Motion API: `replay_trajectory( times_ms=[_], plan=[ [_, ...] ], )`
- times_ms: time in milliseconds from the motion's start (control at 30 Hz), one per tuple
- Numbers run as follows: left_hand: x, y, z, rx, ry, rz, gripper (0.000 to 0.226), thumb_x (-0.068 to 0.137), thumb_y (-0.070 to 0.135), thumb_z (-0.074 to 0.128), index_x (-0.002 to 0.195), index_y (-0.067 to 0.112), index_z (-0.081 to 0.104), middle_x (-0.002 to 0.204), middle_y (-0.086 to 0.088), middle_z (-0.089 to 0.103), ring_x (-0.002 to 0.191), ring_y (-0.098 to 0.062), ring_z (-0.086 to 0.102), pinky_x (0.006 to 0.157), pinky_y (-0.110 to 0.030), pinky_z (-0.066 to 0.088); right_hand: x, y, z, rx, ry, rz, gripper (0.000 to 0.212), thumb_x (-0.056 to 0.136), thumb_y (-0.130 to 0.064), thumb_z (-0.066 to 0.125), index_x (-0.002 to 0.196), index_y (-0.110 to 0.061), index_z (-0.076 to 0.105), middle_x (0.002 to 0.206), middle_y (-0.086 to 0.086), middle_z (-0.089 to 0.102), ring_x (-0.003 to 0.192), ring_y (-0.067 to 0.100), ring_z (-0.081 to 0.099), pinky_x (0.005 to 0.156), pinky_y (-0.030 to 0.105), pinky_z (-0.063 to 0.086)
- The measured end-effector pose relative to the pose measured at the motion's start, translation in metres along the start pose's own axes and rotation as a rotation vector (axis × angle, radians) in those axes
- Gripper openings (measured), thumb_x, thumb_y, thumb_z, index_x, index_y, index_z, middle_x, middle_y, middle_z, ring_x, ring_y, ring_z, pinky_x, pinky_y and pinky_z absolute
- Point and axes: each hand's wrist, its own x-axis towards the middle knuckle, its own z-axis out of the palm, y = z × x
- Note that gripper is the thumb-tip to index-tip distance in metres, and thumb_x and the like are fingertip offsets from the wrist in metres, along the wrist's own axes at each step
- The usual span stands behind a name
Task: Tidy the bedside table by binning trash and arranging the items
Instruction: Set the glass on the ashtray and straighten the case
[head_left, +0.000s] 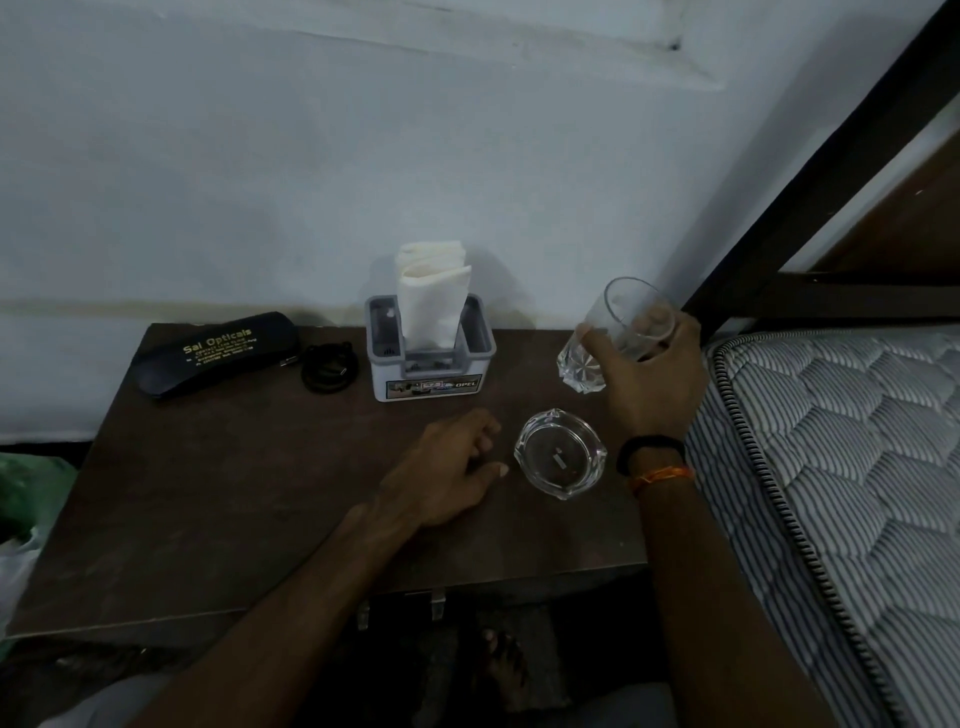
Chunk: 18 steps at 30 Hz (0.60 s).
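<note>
Your right hand (652, 374) is grasping the tilted glass (608, 338) in its fingers, near the surface's (234, 493) back right corner; your left hand (447, 467) is resting loosely curled, empty, beside the ashtray (560, 453).

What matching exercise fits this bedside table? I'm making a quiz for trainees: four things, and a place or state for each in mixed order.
Things:
1. drinking glass
2. ashtray
3. spectacle case
4. napkins

Places or states:
A. standing in the grey holder
B. back left corner of the table
C. tilted, held in the right hand
D. flat on the table beside the left hand

Pairs: 1-C, 2-D, 3-B, 4-A
</note>
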Motion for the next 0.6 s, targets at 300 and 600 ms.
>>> replay_trajectory(
  times_ms=[300,600],
  plan=[
    [0.006,0.007,0.004,-0.027,0.0,-0.028,0.044,0.084,0.03,0.074,0.122,0.019,0.055,0.103,0.004,0.063,0.088,-0.007,0.062,0.078,-0.025,0.056,-0.055,0.006,-0.034,-0.077,-0.237,0.058,0.07,0.053,-0.047,0.084,0.11,-0.02,0.053,0.101,-0.01,0.062,0.094,0.014,0.063,0.082,0.034,0.053],
    [0.007,0.012,0.012,-0.033,-0.01,-0.018,0.044,0.083,0.027,0.074,0.122,0.017,0.057,0.109,0.001,0.063,0.087,-0.009,0.065,0.077,-0.032,0.059,-0.064,0.023,-0.031,-0.134,-0.333,0.082,0.071,0.052,-0.043,0.088,0.109,-0.025,0.049,0.106,-0.007,0.062,0.096,0.016,0.063,0.083,0.032,0.054]
  ],
)
